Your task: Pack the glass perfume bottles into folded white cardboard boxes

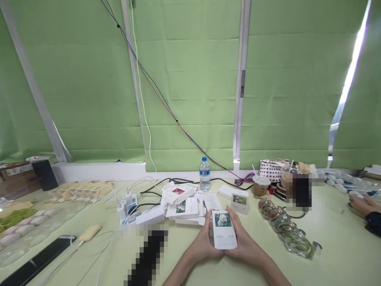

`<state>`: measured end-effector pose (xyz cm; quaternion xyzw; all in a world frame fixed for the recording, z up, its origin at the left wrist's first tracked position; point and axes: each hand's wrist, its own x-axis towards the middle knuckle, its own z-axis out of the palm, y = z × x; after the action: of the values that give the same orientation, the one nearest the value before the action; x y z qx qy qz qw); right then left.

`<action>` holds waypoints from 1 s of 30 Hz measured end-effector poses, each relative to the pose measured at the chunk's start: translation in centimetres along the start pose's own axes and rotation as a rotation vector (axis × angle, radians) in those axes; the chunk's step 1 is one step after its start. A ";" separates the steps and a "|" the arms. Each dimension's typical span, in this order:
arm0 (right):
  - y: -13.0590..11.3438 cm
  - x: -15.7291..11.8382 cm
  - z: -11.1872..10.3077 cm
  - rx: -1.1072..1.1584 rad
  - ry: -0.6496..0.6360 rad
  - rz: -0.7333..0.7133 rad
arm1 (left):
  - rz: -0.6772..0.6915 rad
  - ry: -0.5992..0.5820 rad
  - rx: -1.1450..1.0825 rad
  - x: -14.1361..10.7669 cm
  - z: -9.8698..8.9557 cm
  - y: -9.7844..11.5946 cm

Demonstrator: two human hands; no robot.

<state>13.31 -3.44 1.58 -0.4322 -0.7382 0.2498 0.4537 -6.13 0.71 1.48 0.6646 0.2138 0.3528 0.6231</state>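
Between my two hands is a small white box [224, 238] with a photo of a white flower on its upper part. My left hand [204, 240] is wrapped round its left side, fingers closed. On the opposite side my right hand [242, 240] grips it the same way. The box is tilted with its printed front facing me. Just beyond lies a pile of similar white flower-print boxes [186, 207], some looking flattened. Another white box [240, 203] with a flower photo rests to the right of the pile.
A water bottle [204, 174] stands behind the pile. Left are a power strip [127, 204], cables and a phone [38, 260]. Clear round containers [285, 228] and an iced-drink cup [261, 186] are right. A co-worker's hand [363, 204] shows at far right.
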 end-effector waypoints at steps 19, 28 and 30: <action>1.1 0.6 -0.4 0.200 0.223 0.132 | -0.008 0.133 0.242 0.1 1.4 0.6; 3.5 0.9 -2.1 -0.272 0.451 0.113 | 0.048 -0.005 0.572 -0.3 1.1 0.0; 4.0 1.2 -2.4 -0.324 0.480 0.113 | 0.056 -0.025 0.612 -0.3 1.0 -0.3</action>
<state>16.81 -0.51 0.19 -0.5862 -0.6149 0.0441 0.5256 -5.59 -0.16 1.17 0.8313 0.2838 0.2808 0.3867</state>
